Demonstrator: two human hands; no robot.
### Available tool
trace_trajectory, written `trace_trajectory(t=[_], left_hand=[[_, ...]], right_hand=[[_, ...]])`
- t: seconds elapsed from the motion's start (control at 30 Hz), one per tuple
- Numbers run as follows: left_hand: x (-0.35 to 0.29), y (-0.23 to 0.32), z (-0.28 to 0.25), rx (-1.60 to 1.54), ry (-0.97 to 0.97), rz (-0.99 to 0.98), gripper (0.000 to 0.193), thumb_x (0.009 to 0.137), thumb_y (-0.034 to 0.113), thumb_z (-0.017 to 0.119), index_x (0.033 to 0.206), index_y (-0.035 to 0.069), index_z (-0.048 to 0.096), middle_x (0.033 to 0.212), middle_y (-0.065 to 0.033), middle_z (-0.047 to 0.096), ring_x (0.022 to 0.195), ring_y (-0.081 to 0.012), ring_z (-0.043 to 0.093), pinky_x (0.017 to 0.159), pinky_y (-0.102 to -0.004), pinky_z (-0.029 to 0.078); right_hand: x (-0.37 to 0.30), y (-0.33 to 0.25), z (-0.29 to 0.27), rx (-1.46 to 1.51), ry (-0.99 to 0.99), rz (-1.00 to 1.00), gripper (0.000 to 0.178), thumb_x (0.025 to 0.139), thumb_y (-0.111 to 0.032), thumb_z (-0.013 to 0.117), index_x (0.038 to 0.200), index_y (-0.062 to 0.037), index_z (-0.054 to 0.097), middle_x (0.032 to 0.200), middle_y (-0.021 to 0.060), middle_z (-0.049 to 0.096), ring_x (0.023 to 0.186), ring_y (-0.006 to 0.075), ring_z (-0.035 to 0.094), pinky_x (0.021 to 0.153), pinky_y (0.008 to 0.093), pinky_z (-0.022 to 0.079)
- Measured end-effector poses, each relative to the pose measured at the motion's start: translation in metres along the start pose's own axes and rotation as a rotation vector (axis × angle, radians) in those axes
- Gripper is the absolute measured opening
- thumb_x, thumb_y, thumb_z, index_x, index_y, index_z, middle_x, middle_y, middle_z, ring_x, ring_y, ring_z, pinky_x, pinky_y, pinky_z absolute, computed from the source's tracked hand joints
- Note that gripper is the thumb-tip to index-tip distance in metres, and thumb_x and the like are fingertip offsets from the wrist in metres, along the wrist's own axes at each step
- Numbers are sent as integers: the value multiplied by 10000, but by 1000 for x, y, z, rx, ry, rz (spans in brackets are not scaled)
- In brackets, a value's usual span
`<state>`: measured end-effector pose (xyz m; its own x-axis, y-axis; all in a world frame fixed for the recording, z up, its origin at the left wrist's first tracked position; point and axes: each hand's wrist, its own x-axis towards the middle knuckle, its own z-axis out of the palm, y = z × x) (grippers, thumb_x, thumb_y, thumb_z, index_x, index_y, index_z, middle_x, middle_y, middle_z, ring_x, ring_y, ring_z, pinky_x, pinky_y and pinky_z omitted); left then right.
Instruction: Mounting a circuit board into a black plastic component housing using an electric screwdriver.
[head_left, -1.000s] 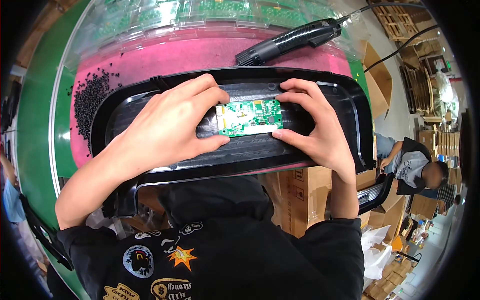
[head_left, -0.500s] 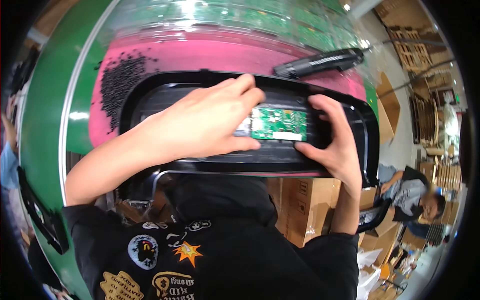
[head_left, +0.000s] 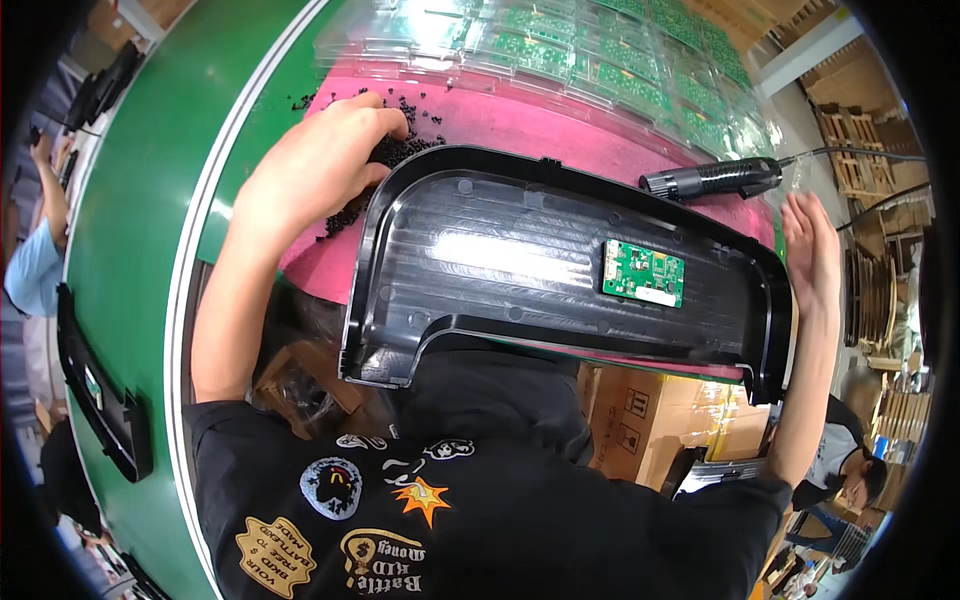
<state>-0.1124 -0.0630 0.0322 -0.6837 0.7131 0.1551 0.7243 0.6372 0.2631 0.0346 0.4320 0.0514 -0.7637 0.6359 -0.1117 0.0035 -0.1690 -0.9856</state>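
Observation:
A long black plastic housing [head_left: 500,300] lies hollow side up in front of me. Inside it, right of the middle, rests a small green circuit board [head_left: 643,273] with a white connector edge. My left hand [head_left: 325,150] is over the pile of small black screws [head_left: 400,140] past the housing's left end; thumb and fingers are apart, and no screw shows between them. Beside the housing's right end is my right hand [head_left: 810,245], its fingers stretched out and holding nothing. A black electric screwdriver [head_left: 710,180] lies behind the housing, near that hand.
Clear plastic trays of green boards [head_left: 600,45] line the back of the pink mat [head_left: 480,115]. On the green conveyor [head_left: 130,240] at left lies another black housing [head_left: 100,400]. Cardboard boxes [head_left: 650,415] stand below the bench edge. Other people work at both sides.
Both hands have come away from the circuit board, the left one to the screw pile, the right one out past the housing's right end. The view has shifted, and the housing shows more fully.

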Motion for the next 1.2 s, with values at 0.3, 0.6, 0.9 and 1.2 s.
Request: trace_trajectory(t=[0.3, 0.6, 0.9, 1.2], left_hand=[[3, 4, 6, -8, 114, -26, 157, 726, -23, 656, 881, -45, 645, 816, -191, 641, 808, -351, 629, 731, -403, 489], [15, 10, 3, -154, 245, -24, 132, 748, -9, 668, 876, -43, 665, 795, -211, 653, 763, -361, 650, 705, -381, 512], [40, 99, -14, -721, 187, 175, 131, 783, -11, 707, 912, -31, 702, 844, -60, 687, 779, -105, 629, 714, -235, 499], [73, 135, -4, -1352, -447, 112, 170, 801, 15, 726, 957, -46, 699, 800, -99, 690, 720, -138, 656, 680, -259, 545]], right_hand=[[17, -15, 89, 89, -80, -272, 260, 840, -136, 701, 1027, -7, 574, 854, 61, 622, 795, 143, 574, 687, 319, 455], [-33, 21, 165, 315, -520, -65, 297, 865, -250, 672, 1036, -69, 511, 844, 66, 605, 790, 190, 596, 740, 344, 473], [-97, -16, 155, 738, -437, -330, 378, 874, -409, 536, 995, -51, 527, 701, 4, 467, 605, 140, 456, 709, 381, 401], [-143, -27, 132, 890, -709, -465, 397, 816, -311, 656, 1046, -45, 472, 656, -47, 462, 515, 62, 440, 619, 251, 382]])
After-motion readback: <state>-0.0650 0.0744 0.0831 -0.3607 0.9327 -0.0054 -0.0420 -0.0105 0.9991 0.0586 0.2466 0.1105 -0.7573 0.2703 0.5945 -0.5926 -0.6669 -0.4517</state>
